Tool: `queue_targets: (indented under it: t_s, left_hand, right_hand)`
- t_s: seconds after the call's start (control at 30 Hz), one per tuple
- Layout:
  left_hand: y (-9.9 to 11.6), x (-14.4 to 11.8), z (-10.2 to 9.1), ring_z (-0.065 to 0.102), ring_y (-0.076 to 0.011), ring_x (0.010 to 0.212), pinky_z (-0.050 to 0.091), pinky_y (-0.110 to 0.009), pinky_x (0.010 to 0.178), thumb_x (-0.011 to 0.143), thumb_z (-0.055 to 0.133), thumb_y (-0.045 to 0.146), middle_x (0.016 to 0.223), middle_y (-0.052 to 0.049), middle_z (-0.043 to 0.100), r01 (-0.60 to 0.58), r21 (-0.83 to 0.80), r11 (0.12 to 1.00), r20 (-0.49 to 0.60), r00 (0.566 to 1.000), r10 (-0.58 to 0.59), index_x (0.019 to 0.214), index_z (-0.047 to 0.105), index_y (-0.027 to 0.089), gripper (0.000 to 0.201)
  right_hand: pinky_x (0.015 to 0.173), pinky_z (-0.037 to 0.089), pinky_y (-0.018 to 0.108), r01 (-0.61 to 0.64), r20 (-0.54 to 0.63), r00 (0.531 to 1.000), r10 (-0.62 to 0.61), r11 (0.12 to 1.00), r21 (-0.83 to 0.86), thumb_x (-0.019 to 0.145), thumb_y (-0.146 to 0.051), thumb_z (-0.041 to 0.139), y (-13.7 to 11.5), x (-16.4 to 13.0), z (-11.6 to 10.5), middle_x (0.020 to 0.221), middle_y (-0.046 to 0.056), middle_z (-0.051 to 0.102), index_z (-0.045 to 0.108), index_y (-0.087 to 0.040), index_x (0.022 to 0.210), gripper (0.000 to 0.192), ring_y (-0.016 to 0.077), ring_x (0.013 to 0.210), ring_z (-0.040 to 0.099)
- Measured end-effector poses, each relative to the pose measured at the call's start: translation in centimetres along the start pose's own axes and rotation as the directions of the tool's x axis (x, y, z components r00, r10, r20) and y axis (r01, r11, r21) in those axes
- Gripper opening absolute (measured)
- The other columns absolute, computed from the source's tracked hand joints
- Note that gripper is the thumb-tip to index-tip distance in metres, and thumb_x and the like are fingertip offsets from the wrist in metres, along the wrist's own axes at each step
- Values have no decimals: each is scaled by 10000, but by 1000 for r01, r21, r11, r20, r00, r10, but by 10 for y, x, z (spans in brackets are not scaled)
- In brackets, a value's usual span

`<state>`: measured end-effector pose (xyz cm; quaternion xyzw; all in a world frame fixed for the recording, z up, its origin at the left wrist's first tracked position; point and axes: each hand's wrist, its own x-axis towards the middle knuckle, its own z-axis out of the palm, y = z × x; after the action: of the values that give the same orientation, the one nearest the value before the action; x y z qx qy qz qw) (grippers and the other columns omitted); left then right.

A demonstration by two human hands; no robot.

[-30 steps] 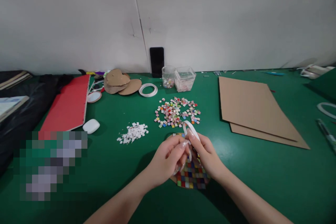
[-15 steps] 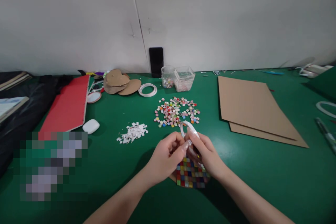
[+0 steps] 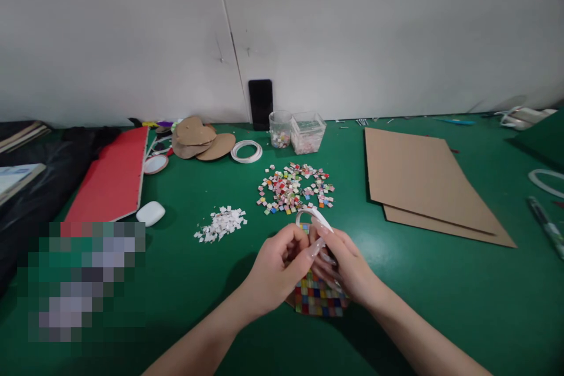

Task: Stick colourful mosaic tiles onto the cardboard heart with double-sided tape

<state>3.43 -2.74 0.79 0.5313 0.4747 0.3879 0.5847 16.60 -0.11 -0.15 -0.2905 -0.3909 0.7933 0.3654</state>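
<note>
We hold a white tape ring (image 3: 311,215) upright between our 2 hands, just above a cardboard piece covered in coloured mosaic squares (image 3: 318,298) on the green table (image 3: 440,294). Our left hand (image 3: 277,267) pinches at the ring with curled fingers; our right hand (image 3: 348,267) grips it too. Beyond lie loose coloured tiles (image 3: 294,188), white paper scraps (image 3: 221,223) and brown cardboard sheets (image 3: 423,182).
</note>
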Motion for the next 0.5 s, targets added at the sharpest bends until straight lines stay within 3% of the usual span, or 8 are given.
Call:
queue_targets:
  t_s: [0.23,0.37,0.5]
  left_hand:
    - [-3,1,2,293,-28,354,250,-155,361,834,487,408,453,107,349,45,-95,994,-43,998,-49,674,382,195,287]
    - [0,1,2,277,-30,348,249,-157,357,859,412,461,452,106,350,51,-230,972,26,999,-46,713,388,196,304]
    - [1,0,3,305,-21,356,245,-143,369,832,505,385,459,116,352,62,-246,967,57,997,-49,728,380,197,248]
  right_hand:
    - [316,199,159,-40,-54,998,40,999,-5,845,-463,452,3,-1,3,389,-106,286,371,-195,558,401,37,323,208]
    - [326,196,164,-29,-107,994,26,999,-24,840,-459,461,0,0,3,392,-99,291,358,-192,532,420,36,333,210]
    - [326,195,166,-47,-145,989,39,997,-56,830,-468,469,-1,-1,2,413,-92,295,380,-189,541,412,42,347,243]
